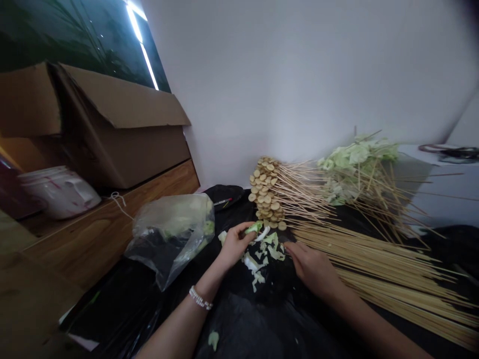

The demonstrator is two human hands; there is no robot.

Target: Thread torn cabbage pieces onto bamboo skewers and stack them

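Note:
My left hand (236,244), with a beaded bracelet on its wrist, is closed on a green and white cabbage piece (254,228). Torn cabbage pieces (258,262) lie scattered on the black plastic sheet (258,319) between my hands. My right hand (312,269) is pinched at the fingertips beside these scraps; what it holds is too small to make out. Right by it, a wide bundle of bare bamboo skewers (377,264) stretches off to the right. Beyond my hands lies a stack of skewers tipped with round pale slices (264,189).
Skewers loaded with cabbage leaves (359,154) are piled at the back right against the wall. On the left sit a clear plastic bag (175,224) of greens, a pen (223,201), an open cardboard box (127,144) and a white tub (60,192).

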